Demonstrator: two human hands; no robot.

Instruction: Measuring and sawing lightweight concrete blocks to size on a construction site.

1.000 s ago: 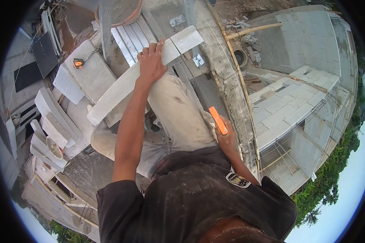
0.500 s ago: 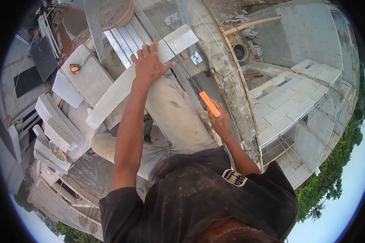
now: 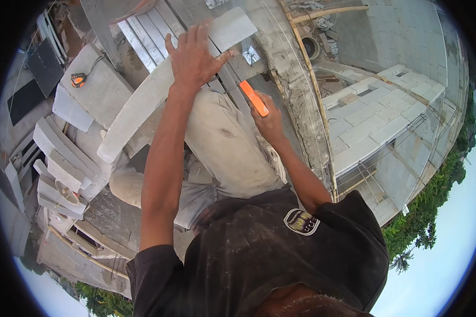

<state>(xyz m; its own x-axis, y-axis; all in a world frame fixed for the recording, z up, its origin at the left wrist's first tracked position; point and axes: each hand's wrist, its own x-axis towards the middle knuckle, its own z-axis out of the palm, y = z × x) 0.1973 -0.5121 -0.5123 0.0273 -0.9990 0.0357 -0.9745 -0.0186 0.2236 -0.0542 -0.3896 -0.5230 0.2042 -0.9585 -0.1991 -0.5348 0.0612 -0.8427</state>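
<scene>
A long, pale grey lightweight block (image 3: pixel 137 113) lies slantwise across my raised leg and the metal slats. My left hand (image 3: pixel 194 62) rests on top of it with fingers spread and thumb stretched to the right. Lower and to the right, my right hand (image 3: pixel 269 119) is closed around the orange handle of a hand saw (image 3: pixel 254 99). The saw's thin blade shows almost edge-on, as a dark line running up and left to the block. A narrow dark line crosses the block just right of my left fingers. How deep it goes, I cannot tell.
Light metal slats (image 3: pixel 145 37) lie beyond the block. At left, an orange tape measure (image 3: pixel 78 80) sits on a pale slab (image 3: pixel 98 87), with several cut block pieces (image 3: pixel 63 150) below. A rough concrete wall edge (image 3: pixel 301 105) with a string runs along my right; lower block walls stand beyond.
My right hand and the orange handle have moved up and left, closer to the block. My left hand stays on the block. The whole view has shifted slightly.
</scene>
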